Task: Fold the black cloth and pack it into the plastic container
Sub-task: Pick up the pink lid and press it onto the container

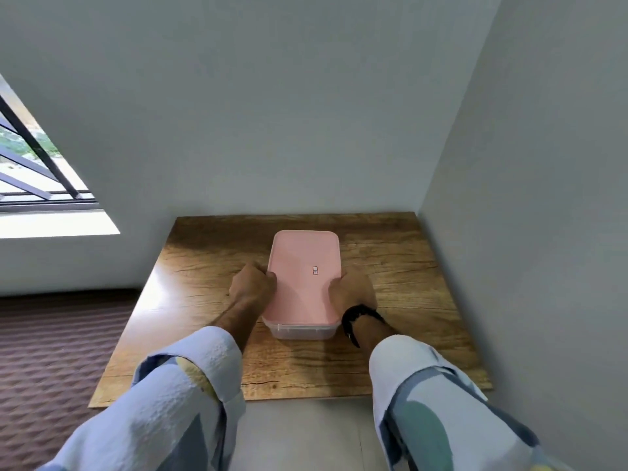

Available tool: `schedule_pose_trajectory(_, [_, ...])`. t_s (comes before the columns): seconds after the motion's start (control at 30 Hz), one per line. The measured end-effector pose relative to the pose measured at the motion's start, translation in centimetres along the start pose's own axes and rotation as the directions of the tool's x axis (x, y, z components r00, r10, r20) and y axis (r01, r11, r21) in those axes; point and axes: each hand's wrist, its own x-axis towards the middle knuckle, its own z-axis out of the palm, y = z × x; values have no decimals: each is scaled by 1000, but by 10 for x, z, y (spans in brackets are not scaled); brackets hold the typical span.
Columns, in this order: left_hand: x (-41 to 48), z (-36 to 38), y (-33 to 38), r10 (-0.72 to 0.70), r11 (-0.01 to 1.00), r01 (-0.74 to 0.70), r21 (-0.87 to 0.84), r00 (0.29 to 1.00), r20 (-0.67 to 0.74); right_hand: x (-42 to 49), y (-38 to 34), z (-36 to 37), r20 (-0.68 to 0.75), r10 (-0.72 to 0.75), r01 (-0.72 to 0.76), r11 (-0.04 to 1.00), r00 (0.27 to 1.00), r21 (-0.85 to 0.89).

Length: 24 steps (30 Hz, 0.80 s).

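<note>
- My left hand [253, 283] and right hand [353, 288] curl closed against the long sides of the plastic container [303, 329], gripping its pink lid [303, 277]
- Container sits mid wooden table [407, 266], walls close behind and right
- Black cloth unseen

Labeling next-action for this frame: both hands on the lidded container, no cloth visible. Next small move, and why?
Probably lift the pink lid off. The left hand and right hand grip its long edges, the lid sits closed on the clear plastic container, and no black cloth shows on the wooden table. Whether the cloth is already inside cannot be told.
</note>
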Motion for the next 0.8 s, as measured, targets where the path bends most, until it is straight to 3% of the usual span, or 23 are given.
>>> schedule_pose_trajectory(0.1, [-1,3,2,-10,999,10,31,1000,8,5,1,2,-11,-16,15,1000,1000,-15])
schedule_pose_trajectory(0.47, [-21,26,-11,159,987,-156,38,983,-91,-10,14,22,-5,-61,61,997,998,-44])
schedule_pose_trajectory(0.63, [0,20,-11,284,919,-270,287,959,-6,9,-1,14,51,-50,56,990,997,-128])
schedule_pose_trajectory(0.8, [27,13,0,303,918,-279,281,952,-47,47,-24,12,94,-258,273,936,962,-222])
